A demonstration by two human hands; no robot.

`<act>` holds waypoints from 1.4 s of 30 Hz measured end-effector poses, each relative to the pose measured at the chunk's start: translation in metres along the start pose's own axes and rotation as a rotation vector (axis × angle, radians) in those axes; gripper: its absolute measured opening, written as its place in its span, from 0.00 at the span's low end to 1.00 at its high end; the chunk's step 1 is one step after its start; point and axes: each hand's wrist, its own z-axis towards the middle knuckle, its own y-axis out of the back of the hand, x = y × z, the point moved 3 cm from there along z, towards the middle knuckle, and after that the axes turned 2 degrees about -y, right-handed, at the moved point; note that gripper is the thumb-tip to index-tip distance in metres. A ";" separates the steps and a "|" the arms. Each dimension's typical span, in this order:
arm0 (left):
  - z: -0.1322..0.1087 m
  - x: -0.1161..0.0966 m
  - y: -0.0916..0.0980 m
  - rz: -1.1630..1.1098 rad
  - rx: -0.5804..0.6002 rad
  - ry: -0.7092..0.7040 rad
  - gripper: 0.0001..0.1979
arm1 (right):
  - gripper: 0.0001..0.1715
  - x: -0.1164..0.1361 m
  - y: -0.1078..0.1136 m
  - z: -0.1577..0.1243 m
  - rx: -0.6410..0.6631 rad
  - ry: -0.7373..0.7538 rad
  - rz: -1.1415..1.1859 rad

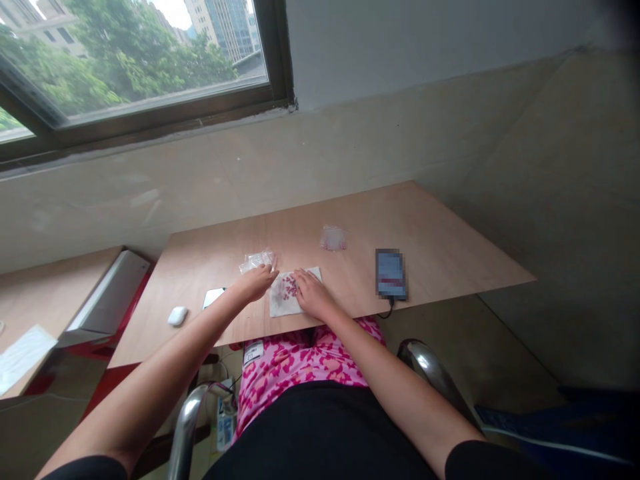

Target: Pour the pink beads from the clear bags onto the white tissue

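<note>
A pale cloth or sheet [286, 307] lies near the table's front edge, with a cluster of small red bead-like pieces [289, 288] on it. My right hand [311, 293] rests flat over the right part of this sheet, its fingers stretched out beside the red pieces. At the sheet's upper left is my left hand [259, 283], its fingers bent and close together. It overlaps the lower edge of some clear plastic bags [257, 260]. Whatever its fingertips hold, if anything, is too small to make out.
Farther back on the wooden table [370, 220] lies a small stack of clear bags [333, 238] with reddish contents. A dark-framed device [391, 275] with a cable stands right. To the left are a phone [214, 297] and a white case [177, 316]. Chair armrests [186, 420] flank me.
</note>
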 end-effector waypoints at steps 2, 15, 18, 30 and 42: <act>0.000 -0.001 0.001 0.022 0.010 -0.001 0.28 | 0.31 0.000 0.000 0.000 -0.004 0.001 0.002; 0.001 -0.002 0.004 -0.008 0.012 0.020 0.20 | 0.31 -0.001 0.000 0.000 -0.019 0.009 0.016; 0.001 -0.003 0.002 -0.003 0.019 0.025 0.17 | 0.31 0.000 0.001 0.000 -0.013 0.006 0.015; 0.002 0.000 -0.005 -0.011 -0.008 0.045 0.21 | 0.31 0.002 0.003 -0.001 -0.019 -0.002 0.018; 0.000 0.000 -0.004 -0.031 -0.018 0.026 0.32 | 0.29 0.002 0.004 -0.001 -0.040 -0.002 0.024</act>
